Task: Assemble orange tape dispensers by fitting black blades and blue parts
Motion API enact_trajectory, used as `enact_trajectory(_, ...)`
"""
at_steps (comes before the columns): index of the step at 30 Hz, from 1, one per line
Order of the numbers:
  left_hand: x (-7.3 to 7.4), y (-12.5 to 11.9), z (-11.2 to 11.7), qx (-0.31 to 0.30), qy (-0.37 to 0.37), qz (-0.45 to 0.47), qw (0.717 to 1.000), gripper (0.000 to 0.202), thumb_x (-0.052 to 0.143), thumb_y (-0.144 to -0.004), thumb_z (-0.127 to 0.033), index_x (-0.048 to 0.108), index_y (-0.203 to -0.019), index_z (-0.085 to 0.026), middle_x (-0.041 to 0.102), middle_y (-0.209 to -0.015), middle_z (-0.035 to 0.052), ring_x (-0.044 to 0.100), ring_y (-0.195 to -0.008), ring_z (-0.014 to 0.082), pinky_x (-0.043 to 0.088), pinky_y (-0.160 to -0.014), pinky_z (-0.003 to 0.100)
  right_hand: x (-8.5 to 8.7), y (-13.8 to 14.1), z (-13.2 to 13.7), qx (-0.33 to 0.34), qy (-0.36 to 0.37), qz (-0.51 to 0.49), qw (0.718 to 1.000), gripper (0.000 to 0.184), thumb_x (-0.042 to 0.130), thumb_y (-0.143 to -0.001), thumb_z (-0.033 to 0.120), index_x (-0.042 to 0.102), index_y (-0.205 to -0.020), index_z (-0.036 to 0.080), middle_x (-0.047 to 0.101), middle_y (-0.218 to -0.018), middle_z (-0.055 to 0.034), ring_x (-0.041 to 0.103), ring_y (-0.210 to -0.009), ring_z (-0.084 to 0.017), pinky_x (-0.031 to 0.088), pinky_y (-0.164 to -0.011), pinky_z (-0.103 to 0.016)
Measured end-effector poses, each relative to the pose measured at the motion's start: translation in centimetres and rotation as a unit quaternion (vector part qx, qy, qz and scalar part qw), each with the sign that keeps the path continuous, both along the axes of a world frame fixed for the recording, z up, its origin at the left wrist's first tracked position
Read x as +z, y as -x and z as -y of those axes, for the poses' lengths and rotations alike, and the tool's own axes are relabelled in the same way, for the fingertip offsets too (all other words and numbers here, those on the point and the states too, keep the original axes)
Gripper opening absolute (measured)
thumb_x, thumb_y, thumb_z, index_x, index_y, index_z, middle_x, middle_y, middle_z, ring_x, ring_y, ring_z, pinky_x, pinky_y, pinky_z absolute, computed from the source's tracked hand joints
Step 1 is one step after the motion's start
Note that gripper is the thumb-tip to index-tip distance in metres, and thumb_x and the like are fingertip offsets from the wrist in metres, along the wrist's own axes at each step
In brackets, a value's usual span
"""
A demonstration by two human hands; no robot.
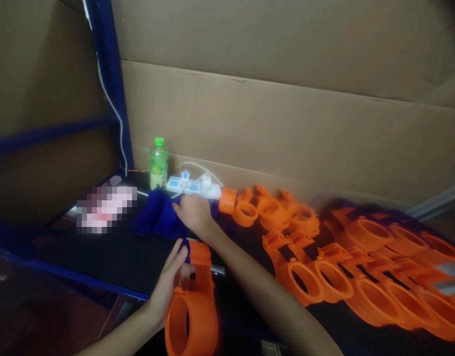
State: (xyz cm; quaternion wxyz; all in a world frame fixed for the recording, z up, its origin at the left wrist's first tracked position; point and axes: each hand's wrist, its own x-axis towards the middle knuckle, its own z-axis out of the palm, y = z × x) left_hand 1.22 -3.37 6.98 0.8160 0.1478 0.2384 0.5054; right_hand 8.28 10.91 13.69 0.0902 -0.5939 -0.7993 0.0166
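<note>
My left hand [171,277] is closed round the upper part of an orange plastic tape dispenser [208,316]. The dispenser's wide ring hangs toward me at the bottom, and a dark blue piece with a toothed edge shows at its top beside my thumb. Farther back, my right hand [195,213] reaches over the table, just right of several flat dark blue pieces [162,215] lying fanned out. Its thumb points left, but the other fingers are hidden behind the hand, so whether it grips anything cannot be seen.
More orange tape dispensers [303,284] lie in rows on the right of the black tabletop [138,257]. A white power strip [192,186] and a green-capped bottle [159,165] stand by the cardboard wall [250,118]. On the left rises a blue metal post [114,79].
</note>
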Motion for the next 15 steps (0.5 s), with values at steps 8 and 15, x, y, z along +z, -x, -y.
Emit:
enact_trajectory(8, 0.3, 0.0, 0.0, -0.014, 0.008, -0.015, 1.0, 0.067, 0.074, -0.076, -0.054, 0.056, -0.13, -0.017, 0.076, -0.077, 0.0095, 0.073, -0.066, 0.0285, 0.05, -0.064, 0.036, 0.7, -0.1, 0.0, -0.002, -0.027, -0.039, 0.999, 0.03, 0.053, -0.093, 0.033, 0.073, -0.095, 0.01, 0.073, -0.096, -0.0185, 0.069, -0.094, -0.027, 0.05, -0.084, -0.035)
enact_trajectory(15, 0.8, 0.1, 0.0, -0.037, 0.001, -0.003, 0.999, 0.06, 0.072, -0.077, -0.057, 0.063, -0.12, -0.017, 0.074, -0.071, 0.0089, 0.07, -0.057, 0.0255, 0.048, -0.057, 0.034, 4.1, -3.0, 0.9, 0.015, -0.103, -0.187, 0.977, 0.026, 0.053, -0.093, 0.038, 0.07, -0.093, 0.019, 0.073, -0.093, -0.0058, 0.067, -0.089, -0.018, 0.048, -0.081, -0.027)
